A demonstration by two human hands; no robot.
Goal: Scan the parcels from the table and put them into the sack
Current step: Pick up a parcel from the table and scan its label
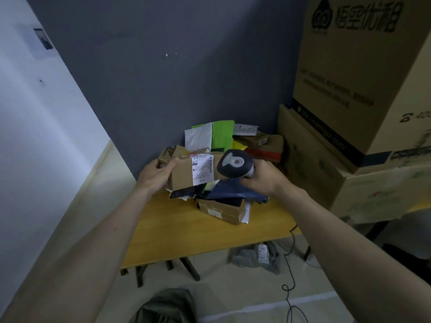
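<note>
Cardboard parcel (191,171) held above table (186,229), left hand (156,173) gripping its 9 o'clock end; scanner (234,166) clasped in right hand (258,178) at 3 o'clock. Judged light, stiff; best gripped endwise.

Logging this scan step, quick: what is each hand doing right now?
Left hand: grips the cardboard parcel.
Right hand: grips the barcode scanner.
</note>
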